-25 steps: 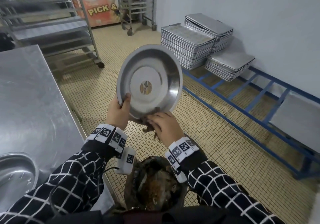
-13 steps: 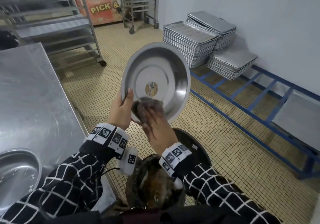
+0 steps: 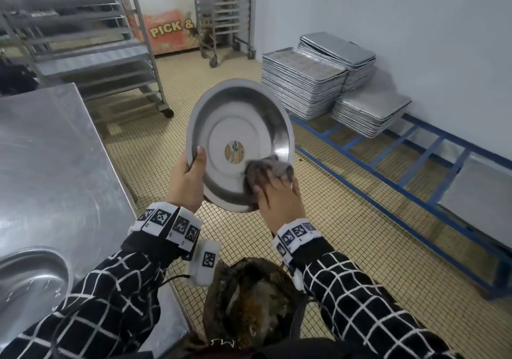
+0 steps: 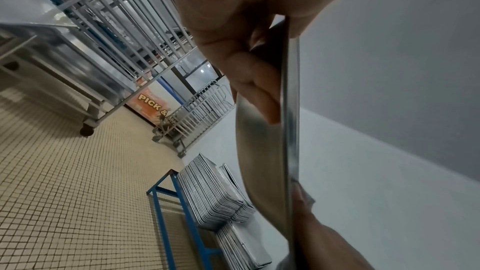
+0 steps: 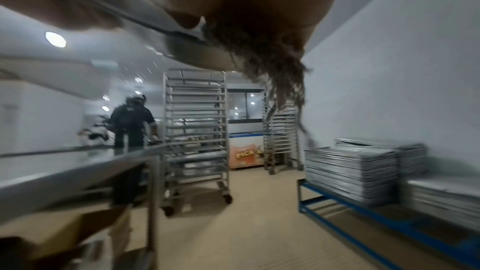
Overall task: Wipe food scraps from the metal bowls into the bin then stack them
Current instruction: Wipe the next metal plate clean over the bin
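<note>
A round metal bowl with a sticker at its centre is tilted up towards me over the bin. My left hand grips its left rim, thumb inside; the left wrist view shows the bowl edge-on between thumb and fingers. My right hand presses a frayed grey-brown rag against the bowl's lower right inner wall. In the right wrist view the rag hangs in threads under the palm. The bin holds brown food scraps. A second metal bowl sits on the steel table at lower left.
The steel table runs along my left. Wheeled tray racks stand behind it. Stacks of baking trays rest on a low blue frame by the right wall. A person stands far back past the table in the right wrist view.
My right hand with the rag has swept from the bowl's bottom rim to the lower left inside, then across to the lower right wall. The bowl stays held up in my left hand.
</note>
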Demonstrator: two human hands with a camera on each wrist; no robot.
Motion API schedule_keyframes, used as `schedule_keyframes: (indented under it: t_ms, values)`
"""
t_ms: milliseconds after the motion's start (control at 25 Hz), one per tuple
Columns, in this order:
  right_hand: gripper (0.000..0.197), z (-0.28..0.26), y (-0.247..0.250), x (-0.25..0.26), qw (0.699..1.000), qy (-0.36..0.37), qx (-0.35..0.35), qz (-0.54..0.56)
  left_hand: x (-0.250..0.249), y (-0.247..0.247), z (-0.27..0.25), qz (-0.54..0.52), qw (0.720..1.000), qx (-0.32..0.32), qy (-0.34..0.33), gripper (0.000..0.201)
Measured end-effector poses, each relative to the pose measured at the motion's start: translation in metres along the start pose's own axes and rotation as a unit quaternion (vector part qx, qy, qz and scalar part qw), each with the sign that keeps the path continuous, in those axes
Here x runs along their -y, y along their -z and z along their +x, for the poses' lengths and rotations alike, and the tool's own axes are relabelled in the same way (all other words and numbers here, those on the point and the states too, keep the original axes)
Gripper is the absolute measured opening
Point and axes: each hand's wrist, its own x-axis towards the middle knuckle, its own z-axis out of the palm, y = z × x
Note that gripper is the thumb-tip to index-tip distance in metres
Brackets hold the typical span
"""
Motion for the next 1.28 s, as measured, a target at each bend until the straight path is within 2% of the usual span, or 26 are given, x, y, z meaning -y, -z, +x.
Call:
schedule_keyframes:
  t_ms: [40, 120, 200, 240, 280, 360, 440, 520, 600, 640, 680, 760, 800, 880, 960, 1040, 1080, 1160, 1200, 1240, 1280]
  values:
    - [0.058, 0.009, 0.006, -0.016, 0.999, -0.04, 0.017, -0.021, 0.001, 0.0, -0.002, 0.009, 1.0, 0.012, 0.01, 0.04]
    - [0.063, 0.023, 0.017, -0.032, 0.997, -0.067, -0.008, -0.029, 0.003, -0.001, -0.006, 0.017, 0.999, 0.029, 0.041, 0.043]
    - [0.066, 0.03, 0.028, -0.034, 0.991, -0.089, -0.075, 0.066, 0.003, 0.0, -0.008, 0.003, 0.997, 0.034, 0.072, 0.04]
    - [0.066, 0.031, 0.035, -0.033, 0.977, -0.117, -0.107, 0.142, 0.003, 0.002, -0.008, -0.01, 0.995, 0.042, 0.088, 0.04]
    - [0.062, 0.031, 0.043, -0.032, 0.958, -0.151, -0.125, 0.211, 0.004, 0.007, -0.007, -0.019, 0.993, 0.05, 0.107, 0.039]
    - [0.042, 0.03, 0.055, -0.032, 0.923, -0.211, -0.11, 0.302, 0.008, 0.018, -0.004, -0.034, 0.987, 0.056, 0.146, 0.034]
    - [0.024, 0.028, 0.058, -0.032, 0.915, -0.23, -0.084, 0.32, 0.013, 0.025, -0.002, -0.06, 0.983, 0.041, 0.169, 0.024]
    - [0.017, 0.027, 0.056, -0.029, 0.9, -0.24, -0.1, 0.349, 0.019, 0.026, -0.004, -0.011, 0.995, 0.016, 0.097, 0.02]
    - [0.017, 0.023, 0.051, -0.02, 0.861, -0.27, -0.143, 0.406, 0.023, 0.019, -0.012, 0.048, 0.999, 0.008, 0.013, 0.044]
    - [0.016, 0.02, 0.048, -0.012, 0.842, -0.284, -0.164, 0.429, 0.024, 0.014, -0.017, 0.047, 0.999, 0.018, -0.001, 0.052]
    - [0.015, 0.017, 0.045, -0.003, 0.826, -0.291, -0.177, 0.449, 0.027, 0.009, -0.02, 0.038, 0.999, 0.034, 0.003, 0.05]
    - [0.016, 0.01, 0.034, 0.011, 0.811, -0.285, -0.178, 0.48, 0.028, 0.001, -0.023, 0.005, 0.998, 0.045, 0.044, 0.024]
    - [0.019, 0.006, 0.029, 0.017, 0.813, -0.278, -0.173, 0.482, 0.026, 0.001, -0.022, -0.022, 0.996, 0.03, 0.08, 0.012]
    - [0.026, -0.001, 0.024, 0.02, 0.828, -0.273, -0.161, 0.463, 0.024, 0.005, -0.015, -0.053, 0.991, -0.009, 0.119, 0.011]
    - [0.029, -0.008, 0.023, 0.019, 0.843, -0.27, -0.162, 0.437, 0.024, 0.011, -0.009, -0.049, 0.992, -0.028, 0.113, 0.011]
    - [0.032, -0.013, 0.023, 0.023, 0.87, -0.227, -0.152, 0.411, 0.025, 0.015, -0.006, -0.028, 0.994, -0.039, 0.098, 0.015]
    - [0.035, -0.013, 0.021, 0.029, 0.893, -0.179, -0.136, 0.391, 0.024, 0.016, -0.005, -0.018, 0.995, -0.041, 0.094, 0.018]
    - [0.041, -0.015, 0.015, 0.049, 0.953, -0.023, -0.085, 0.289, 0.021, 0.015, -0.006, -0.015, 0.996, -0.031, 0.083, 0.022]
    - [0.043, -0.017, 0.008, 0.06, 0.971, 0.064, -0.057, 0.224, 0.016, 0.014, -0.007, -0.024, 0.996, -0.018, 0.078, 0.023]
    - [0.043, -0.019, 0.004, 0.07, 0.975, 0.126, -0.034, 0.182, 0.013, 0.013, -0.007, -0.029, 0.997, -0.005, 0.073, 0.026]
    - [0.045, -0.021, 0.002, 0.075, 0.974, 0.153, -0.007, 0.164, 0.008, 0.013, -0.008, -0.031, 0.997, 0.006, 0.063, 0.029]
